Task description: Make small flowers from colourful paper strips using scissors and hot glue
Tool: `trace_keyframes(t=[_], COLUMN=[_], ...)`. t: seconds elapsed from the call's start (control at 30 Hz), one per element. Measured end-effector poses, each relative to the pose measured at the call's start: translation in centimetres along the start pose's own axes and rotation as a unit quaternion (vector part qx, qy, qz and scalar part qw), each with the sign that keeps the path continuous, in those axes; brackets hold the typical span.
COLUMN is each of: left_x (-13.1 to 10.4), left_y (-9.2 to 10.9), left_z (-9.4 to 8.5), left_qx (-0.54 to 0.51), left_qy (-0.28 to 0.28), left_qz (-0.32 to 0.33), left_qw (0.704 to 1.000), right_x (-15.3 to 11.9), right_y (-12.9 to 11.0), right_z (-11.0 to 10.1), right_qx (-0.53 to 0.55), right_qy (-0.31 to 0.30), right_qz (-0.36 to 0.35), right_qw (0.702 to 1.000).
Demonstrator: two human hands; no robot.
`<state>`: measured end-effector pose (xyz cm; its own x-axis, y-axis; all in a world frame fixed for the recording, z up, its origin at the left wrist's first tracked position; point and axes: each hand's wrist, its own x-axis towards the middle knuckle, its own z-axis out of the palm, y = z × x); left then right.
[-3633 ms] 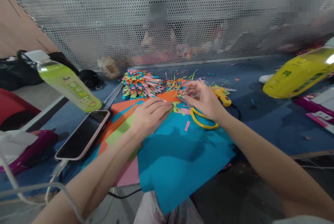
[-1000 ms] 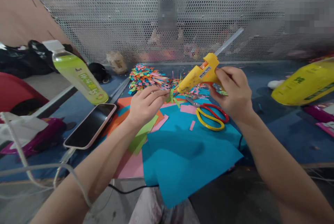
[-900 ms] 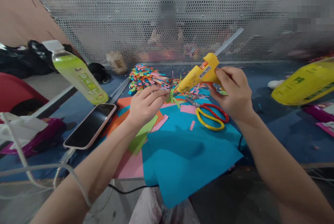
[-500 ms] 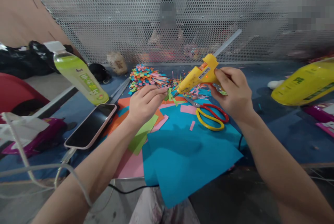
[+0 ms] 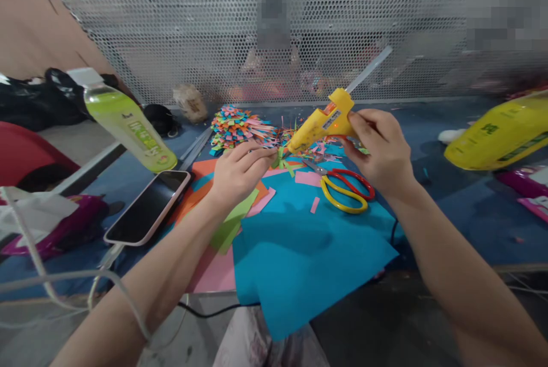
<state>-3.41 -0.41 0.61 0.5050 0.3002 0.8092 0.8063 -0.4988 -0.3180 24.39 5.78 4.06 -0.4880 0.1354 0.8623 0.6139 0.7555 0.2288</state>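
My right hand [image 5: 379, 147] grips a yellow hot glue gun [image 5: 319, 122] by its handle, a clear glue stick [image 5: 369, 69] jutting from its back. The gun's nozzle points down and left to a small green paper strip [image 5: 281, 157]. My left hand [image 5: 242, 170] pinches that strip between thumb and fingers; the fingertips partly hide it. Just behind my left hand lies a heap of fringed multicoloured paper pieces [image 5: 235, 127]. Scissors [image 5: 345, 198] with red and yellow handles rest below the gun on blue paper sheets [image 5: 308, 264].
On the left are a phone [image 5: 148, 207] with a white cable [image 5: 32, 241], a leaning green drink bottle [image 5: 128, 121] and a tissue pack [image 5: 81, 218]. A yellow bottle [image 5: 496, 133] lies at right. Perforated metal sheeting [image 5: 192, 24] stands behind the table.
The glue gun has shifted slightly left and down, its nozzle now closer to my left fingertips and the green strip. Little else differs.
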Motion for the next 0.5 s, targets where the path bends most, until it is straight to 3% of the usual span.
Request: trace_keyframes(t=[0.13,0.3,0.4,0.5], left_x=[0.26,0.43,0.2,-0.04], left_y=[-0.13,-0.45,-0.78,-0.9], left_z=[-0.09,-0.07,0.24,0.73], left_qx=[0.015,0.025,0.009,-0.028], left_qy=[0.025,0.03,0.027,0.024], left_qz=[0.014,-0.003,-0.034,-0.11], left_qw=[0.999,0.999,0.999,0.993], right_x=[-0.04,-0.21,-0.28,-0.19], right_y=[0.13,0.24,0.26,0.4], right_z=[0.05,-0.05,-0.09,0.0], right_qx=[0.007,0.031,0.03,0.033], right_qy=[0.012,-0.042,-0.055,-0.045], right_qz=[-0.011,0.035,0.036,0.028], right_qw=[1.0,0.998,0.997,0.998])
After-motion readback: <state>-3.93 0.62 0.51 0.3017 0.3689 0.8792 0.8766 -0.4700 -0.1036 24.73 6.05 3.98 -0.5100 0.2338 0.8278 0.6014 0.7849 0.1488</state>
